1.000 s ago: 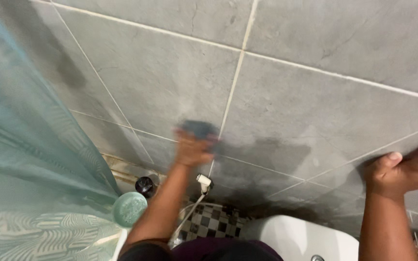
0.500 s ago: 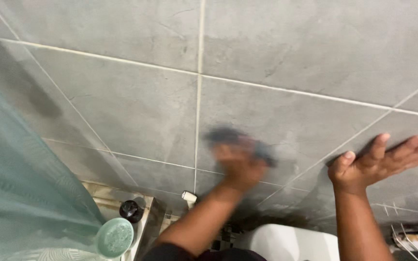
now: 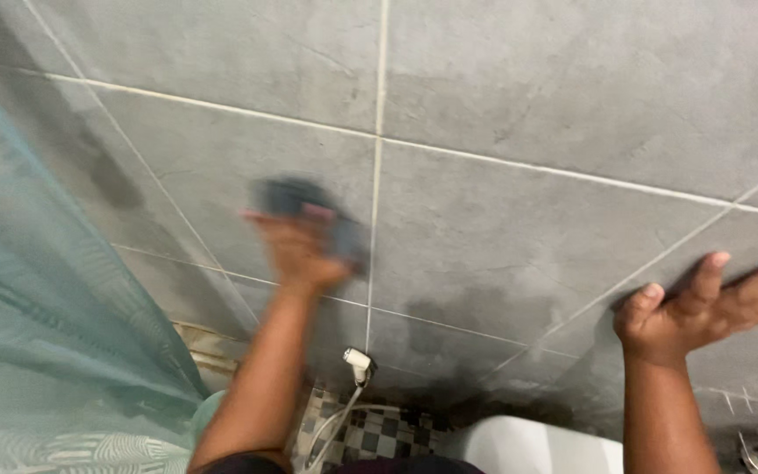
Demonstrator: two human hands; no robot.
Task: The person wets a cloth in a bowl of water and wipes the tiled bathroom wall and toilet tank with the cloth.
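While the right hand [image 3: 704, 307] braces with spread fingers on the grey tiled wall [image 3: 528, 105], the left hand [image 3: 302, 250] has swept its gripped dark cloth [image 3: 309, 206] leftward across the grout line.

Head view, close on tiled wall [image 3: 528, 228]

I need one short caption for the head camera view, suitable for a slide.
Left hand presses a dark blue cloth on the grey tiled wall; right hand rests flat on it.
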